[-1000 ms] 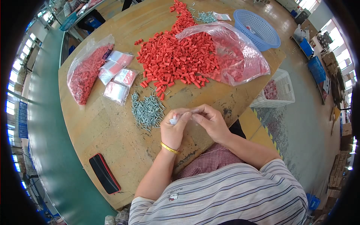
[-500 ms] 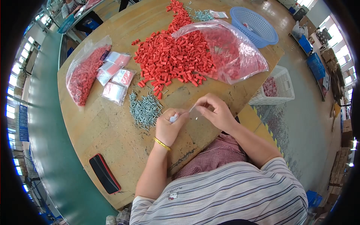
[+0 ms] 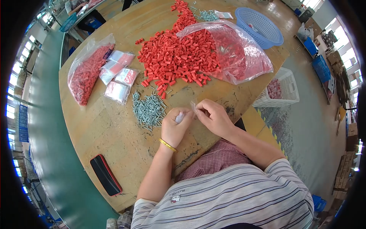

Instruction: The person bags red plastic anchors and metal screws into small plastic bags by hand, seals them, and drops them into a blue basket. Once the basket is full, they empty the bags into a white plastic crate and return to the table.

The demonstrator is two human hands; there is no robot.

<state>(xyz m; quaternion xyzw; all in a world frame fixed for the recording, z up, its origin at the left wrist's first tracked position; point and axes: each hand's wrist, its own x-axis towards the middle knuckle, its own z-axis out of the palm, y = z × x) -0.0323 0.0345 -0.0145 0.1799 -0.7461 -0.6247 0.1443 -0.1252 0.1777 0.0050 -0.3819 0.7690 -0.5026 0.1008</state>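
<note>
My left hand, with a yellow band at its wrist, is closed round a small clear plastic bag; a whitish part shows between thumb and fingers. My right hand pinches the thin clear edge of the same bag, close to the left fingertips. What the bag contains is hidden by the fingers. Just left of my left hand lies a pile of silvery screws. Beyond both hands spreads a large heap of red plastic tubes, partly inside a big clear bag.
At the left lie another bag of red tubes and several small filled packets. A black case with red edging rests near the table's left edge. A blue basket stands at the far right; a white crate sits on the floor.
My hands have come closer together, the right fingers now near the left fingertips. The bag's clear edge now stands up between them.
</note>
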